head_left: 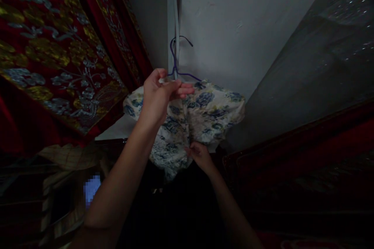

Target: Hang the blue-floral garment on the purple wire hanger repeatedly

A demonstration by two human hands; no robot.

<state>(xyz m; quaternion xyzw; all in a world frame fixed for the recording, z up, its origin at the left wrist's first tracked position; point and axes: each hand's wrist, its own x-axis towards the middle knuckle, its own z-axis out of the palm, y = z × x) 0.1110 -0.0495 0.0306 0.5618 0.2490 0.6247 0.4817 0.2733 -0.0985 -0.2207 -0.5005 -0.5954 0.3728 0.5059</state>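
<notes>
A white shirt (pixel 201 105) with a blue, green and yellow flower print hangs on a dark purple wire hanger (pixel 187 74). My left hand (pixel 160 95) is at the shirt's neckline, just below the hanger, with fingers stretched to the right; it covers part of the collar. Lower down, my right hand (pixel 200 155) pinches the edge of the shirt's front opening near the hem. The two front edges run down the middle of the garment.
Behind the shirt is a pale wall with a narrow vertical strip (pixel 172 4). Red cloth (pixel 58 54) with gold and silver embroidery hangs at the left. Clear plastic sheeting (pixel 321 46) covers the right side. A bright pixelated patch (pixel 92 190) shows at the dim lower left.
</notes>
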